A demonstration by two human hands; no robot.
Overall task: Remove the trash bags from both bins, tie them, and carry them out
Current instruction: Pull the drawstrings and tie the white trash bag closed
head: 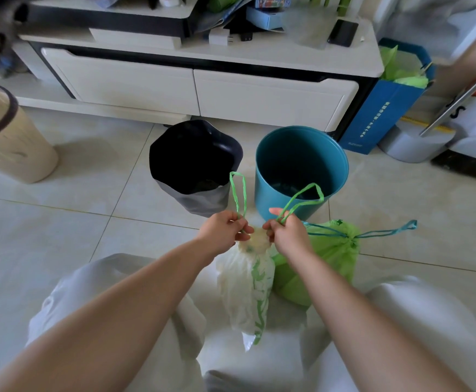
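Note:
A white trash bag point(248, 290) with green print hangs between my knees, its mouth gathered shut. My left hand point(225, 229) pinches one green drawstring loop point(238, 192) and my right hand point(284, 233) pinches the other point(301, 200), both right at the bag's neck. A green trash bag point(327, 264) with a teal drawstring point(384, 233) pulled tight lies on the floor to the right, behind my right wrist. Beyond my hands stand a dark grey bin point(194, 165) and a teal bin point(299, 171), both open and without liners.
A white TV cabinet point(202, 89) with two drawers runs across the back, cluttered on top. A beige wicker-look bin point(7, 137) stands at the left. A blue paper bag point(384, 108) with green bags inside and a mop base point(418, 142) sit at the right. Pale floor tiles.

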